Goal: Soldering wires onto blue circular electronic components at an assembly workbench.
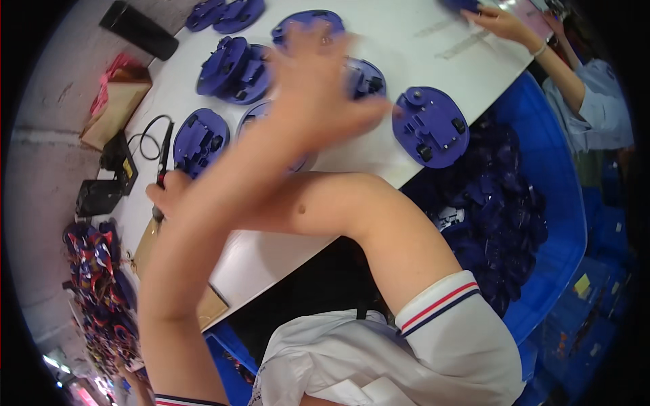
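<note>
My left hand (318,95), blurred, reaches over the purple plastic discs (301,24) at the top middle, fingers spread and thumb toward a separate purple disc (431,127) on the right. My right forearm crosses beneath my left one, and my right hand (169,193) grips a black pen-shaped tool (164,152) with a cable, possibly a soldering iron, at the left of the white table (474,61). A stack of discs (222,69) and another disc with black fittings (198,142) lie near my hands. My left arm partly hides some discs.
A black tool stand (101,196), cardboard box (115,108), dark cylinder (139,30) and piled coloured wired parts (95,271) line the left. A blue tub (569,203) heaped with dark parts (487,216) stands right. Another person's arm (562,81) reaches in at upper right.
</note>
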A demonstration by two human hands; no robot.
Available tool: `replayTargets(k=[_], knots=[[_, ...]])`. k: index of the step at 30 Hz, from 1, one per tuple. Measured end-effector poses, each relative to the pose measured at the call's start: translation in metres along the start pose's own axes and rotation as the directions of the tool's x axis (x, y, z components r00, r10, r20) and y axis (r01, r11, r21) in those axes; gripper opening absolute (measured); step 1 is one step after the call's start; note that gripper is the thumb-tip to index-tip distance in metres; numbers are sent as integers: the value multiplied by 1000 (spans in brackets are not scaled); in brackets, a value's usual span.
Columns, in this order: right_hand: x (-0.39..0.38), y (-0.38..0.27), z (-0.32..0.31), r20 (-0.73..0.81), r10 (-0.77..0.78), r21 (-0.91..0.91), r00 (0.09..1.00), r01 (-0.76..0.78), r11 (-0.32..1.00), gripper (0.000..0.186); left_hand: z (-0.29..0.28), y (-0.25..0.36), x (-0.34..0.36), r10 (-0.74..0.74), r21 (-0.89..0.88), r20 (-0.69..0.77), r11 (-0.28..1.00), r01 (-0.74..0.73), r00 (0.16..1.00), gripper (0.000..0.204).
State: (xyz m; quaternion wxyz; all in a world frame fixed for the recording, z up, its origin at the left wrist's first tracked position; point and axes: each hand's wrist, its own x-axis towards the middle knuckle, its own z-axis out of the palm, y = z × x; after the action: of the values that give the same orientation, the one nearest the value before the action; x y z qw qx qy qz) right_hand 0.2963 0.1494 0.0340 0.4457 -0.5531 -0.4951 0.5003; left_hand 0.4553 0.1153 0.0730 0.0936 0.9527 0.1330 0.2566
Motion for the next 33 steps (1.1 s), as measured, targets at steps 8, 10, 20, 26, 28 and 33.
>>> replayTargets(k=[8,10,20,26,28,33], knots=[[2,-1,1,-43,124,608,991,-72,791,20,22,69,-23,114,-113,160,989,-97,981,58],[-2,-6,0,-78,165,611,983,-84,787,20,-17,70,-44,28,-104,39,994,-24,999,61],[1,-8,-18,-121,172,770,978,-17,638,16,-228,-11,-322,-521,-8,-145,851,525,841,93],[-23,-17,2,-188,167,781,968,44,622,15,-213,-31,-390,-663,194,-279,670,717,695,96],[-23,-15,4,-199,175,784,964,49,619,15,-203,-32,-388,-674,208,-370,611,764,640,97],[-18,-4,9,-155,191,832,969,24,554,14,-191,-32,-386,-749,178,-405,497,849,524,90]])
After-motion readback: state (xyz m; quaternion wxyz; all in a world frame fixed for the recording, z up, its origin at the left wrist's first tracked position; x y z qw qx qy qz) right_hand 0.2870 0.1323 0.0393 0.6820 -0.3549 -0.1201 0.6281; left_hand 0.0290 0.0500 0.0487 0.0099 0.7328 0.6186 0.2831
